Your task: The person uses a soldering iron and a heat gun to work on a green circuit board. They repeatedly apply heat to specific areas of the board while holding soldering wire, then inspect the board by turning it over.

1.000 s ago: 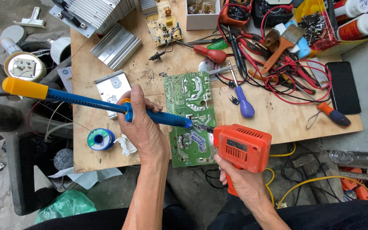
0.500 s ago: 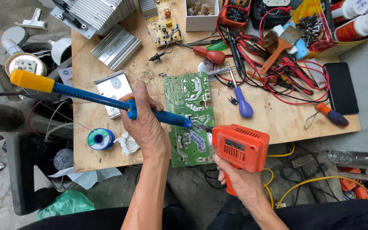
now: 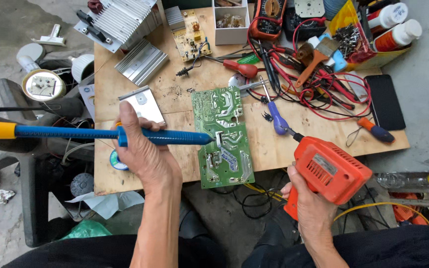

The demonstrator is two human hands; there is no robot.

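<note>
Hands sit apart, low at the near edge of the board top, each clamped on a tool. Right hand (image 3: 310, 208) grips the handle of an orange drill (image 3: 329, 169), the body angled up and away, its bit end pointing toward a purple screwdriver (image 3: 277, 120) just beyond it. Left hand (image 3: 142, 149) is closed around a long blue desoldering pump (image 3: 95, 132), yellow at its far-left end, held level with its tip touching the left edge of the green circuit board (image 3: 223, 136).

That board lies flat between the two hands, closer to the left one, solder side up, its near end overhanging the wooden table (image 3: 175, 94). Drill and board are apart; the drill is off to the board's right. Under the left hand, a solder spool (image 3: 115, 161) peeks out, and just past the knuckles lies a small metal plate (image 3: 142, 104).

Farther out, beyond the board, a red screwdriver (image 3: 242, 68) rests among red test leads (image 3: 341, 92). Right of the drill and beyond it, an orange-handled screwdriver (image 3: 376, 131) and a black phone (image 3: 384, 101). At the far side, finned heatsinks (image 3: 140, 62), a small yellowish circuit board (image 3: 192, 34), a white box (image 3: 230, 22), a multimeter (image 3: 269, 17) and a brush (image 3: 319, 54).
</note>
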